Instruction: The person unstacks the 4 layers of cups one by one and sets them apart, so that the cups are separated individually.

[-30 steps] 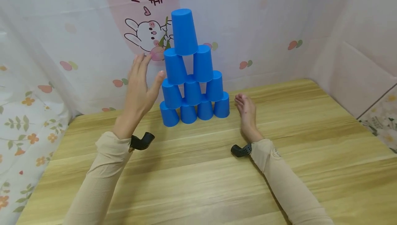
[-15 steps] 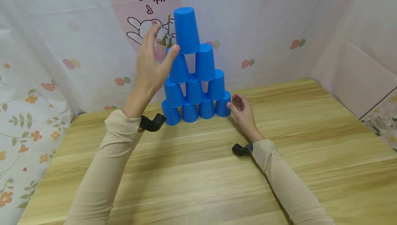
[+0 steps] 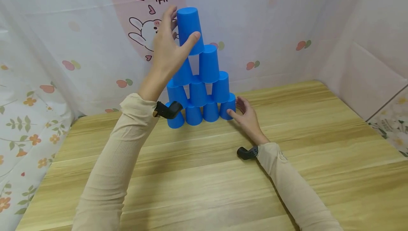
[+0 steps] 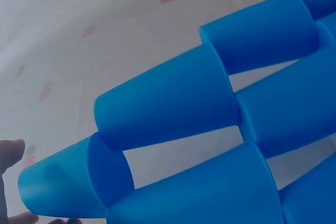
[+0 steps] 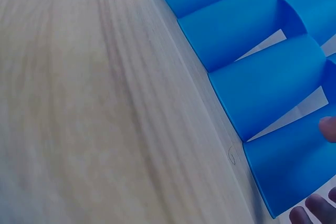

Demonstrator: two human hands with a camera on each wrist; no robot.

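Upside-down blue cups stand in a pyramid at the table's back, with one top cup [image 3: 188,20] over rows that widen downward. My left hand [image 3: 167,52] is at that top cup, its thumb across the cup's front and its fingers along the left side. In the left wrist view a gap shows between the thumb [image 4: 10,155] and the top cup [image 4: 63,182]. Low on the right, my right hand [image 3: 250,121] is spread around the bottom-right cup [image 3: 227,108], thumb overlapping its front. The right wrist view shows the fingertips [image 5: 317,207] just off that cup's side [image 5: 289,156].
The pyramid's middle cups [image 3: 198,93] rest on the bottom row, close before a printed cloth backdrop [image 3: 271,29]. A wood-grain table [image 3: 197,181] extends toward me. Floral cloth [image 3: 32,117] hangs at the left. Each wrist wears a black camera mount [image 3: 247,153].
My left hand has risen and moved right from beside the pyramid to the top cup. My right hand has moved left, its thumb now in front of the bottom-right cup. The cups stay stacked.
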